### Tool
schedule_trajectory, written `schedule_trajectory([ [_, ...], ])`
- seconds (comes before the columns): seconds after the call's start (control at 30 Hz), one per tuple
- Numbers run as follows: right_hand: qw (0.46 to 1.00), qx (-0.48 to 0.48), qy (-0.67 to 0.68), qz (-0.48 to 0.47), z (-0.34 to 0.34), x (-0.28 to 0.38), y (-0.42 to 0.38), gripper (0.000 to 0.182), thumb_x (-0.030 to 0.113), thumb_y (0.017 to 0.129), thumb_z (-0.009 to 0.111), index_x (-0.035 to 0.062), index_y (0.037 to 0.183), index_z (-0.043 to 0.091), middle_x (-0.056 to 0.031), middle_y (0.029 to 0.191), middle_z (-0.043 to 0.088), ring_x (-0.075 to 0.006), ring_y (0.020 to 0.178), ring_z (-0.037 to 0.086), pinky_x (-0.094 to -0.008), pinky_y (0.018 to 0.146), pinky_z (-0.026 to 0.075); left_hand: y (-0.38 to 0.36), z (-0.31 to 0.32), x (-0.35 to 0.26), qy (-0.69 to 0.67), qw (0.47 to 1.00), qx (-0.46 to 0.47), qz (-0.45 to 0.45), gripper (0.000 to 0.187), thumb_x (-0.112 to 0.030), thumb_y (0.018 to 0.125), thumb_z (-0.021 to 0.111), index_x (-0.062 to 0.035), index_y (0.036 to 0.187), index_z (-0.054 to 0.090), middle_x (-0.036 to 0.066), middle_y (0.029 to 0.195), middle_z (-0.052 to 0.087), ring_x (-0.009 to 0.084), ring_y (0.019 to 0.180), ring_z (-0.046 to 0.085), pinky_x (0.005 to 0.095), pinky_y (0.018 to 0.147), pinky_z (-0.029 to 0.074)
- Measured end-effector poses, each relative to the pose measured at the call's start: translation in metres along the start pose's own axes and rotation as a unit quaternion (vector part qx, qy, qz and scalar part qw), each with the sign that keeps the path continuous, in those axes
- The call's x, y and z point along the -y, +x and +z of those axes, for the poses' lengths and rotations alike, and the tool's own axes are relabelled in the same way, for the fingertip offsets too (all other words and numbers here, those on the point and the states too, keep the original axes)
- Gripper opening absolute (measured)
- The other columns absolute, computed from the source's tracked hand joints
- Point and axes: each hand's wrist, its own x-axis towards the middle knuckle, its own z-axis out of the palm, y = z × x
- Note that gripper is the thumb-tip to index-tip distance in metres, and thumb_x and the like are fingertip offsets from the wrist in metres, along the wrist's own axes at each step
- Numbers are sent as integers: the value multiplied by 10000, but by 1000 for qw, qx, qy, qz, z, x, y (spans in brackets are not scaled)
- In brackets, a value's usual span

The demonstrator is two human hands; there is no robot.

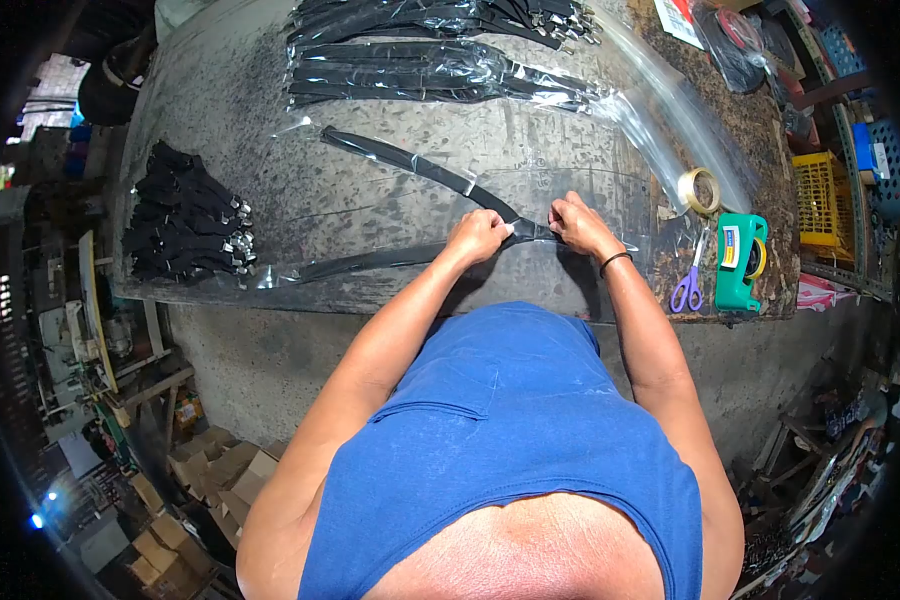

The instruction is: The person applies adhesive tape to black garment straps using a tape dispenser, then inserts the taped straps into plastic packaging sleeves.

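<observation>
1 shirt [540, 410] | left hand [480, 235] pinching 1 forked black strap [491, 205] | right hand [577, 223] closed, hold unclear | 1 scissors [694, 272]

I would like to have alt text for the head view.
A person's left hand and right hand work at the fork of a black strap on a worn table. Black straps lie heaped at left, scissors and green tape dispenser at right.

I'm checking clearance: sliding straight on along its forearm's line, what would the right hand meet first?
Across bare tabletop, the right hand would probably meet the nearer plastic-wrapped black straps; its height is unclear.
</observation>
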Motion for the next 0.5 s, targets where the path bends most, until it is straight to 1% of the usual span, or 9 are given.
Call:
schedule_trajectory([
  [0.03,1000,1,0,0,1,0,-1,125,130,841,630,61,926,571,-179,1034,530,-403,965,580,-461,820,464,1,-3,-5,-7,1000,14,-24,265,-268,822,654,-18,901,693,141,821,694,251,817,668,377,740,493],
  [0.07,1000,-16,20,-13,2,1,-3,132,105,839,640,44,926,562,-166,1002,522,-368,933,573,-431,806,461,1,-5,-8,-14,998,28,-47,269,-275,815,671,-19,893,702,132,811,697,230,805,669,367,735,494],
  [0.1,998,-33,40,-26,2,2,-4,141,80,838,650,28,926,553,-152,970,514,-333,901,566,-401,793,459,2,-5,-7,-14,998,28,-46,269,-275,815,671,-19,893,702,132,811,697,230,805,669,367,735,494],
  [0.2,997,-27,54,-39,4,-2,-3,162,90,839,652,26,950,552,-143,979,513,-323,916,567,-391,808,456,6,-3,-6,-51,998,26,-40,226,-263,794,701,-52,871,723,134,794,701,255,778,677,382,719,505],
  [0.27,997,-28,61,-45,3,-4,-3,158,102,840,651,24,943,560,-140,956,518,-318,912,565,-388,808,453,6,-3,-3,-77,996,24,-32,205,-244,790,705,-56,866,729,124,773,697,222,741,664,359,697,500],
  [0.3,996,-26,68,-51,2,-4,-3,156,114,841,650,22,935,568,-137,933,523,-312,908,562,-384,808,450,6,-4,-2,-76,996,24,-30,205,-244,790,705,-56,866,729,124,773,697,222,741,664,359,697,500],
  [0.37,996,-8,56,-63,-1,-8,1,143,125,843,646,21,916,580,-134,899,523,-303,897,558,-375,807,447,6,-3,0,-94,995,30,-26,185,-197,819,693,-17,856,709,55,736,661,137,688,580,318,658,467],
  [0.43,996,12,42,-76,-2,-9,3,135,135,845,641,20,897,593,-131,865,523,-294,886,553,-365,805,445,7,-1,6,-108,993,33,-29,172,-184,821,691,-16,849,708,49,733,657,132,689,575,315,655,465],
  [0.5,993,-1,91,-77,-5,-6,2,131,145,838,639,19,867,614,-123,836,533,-263,863,551,-352,784,444,7,0,8,-123,991,35,-32,159,-171,823,689,-14,842,708,43,730,653,127,689,570,312,653,463],
])
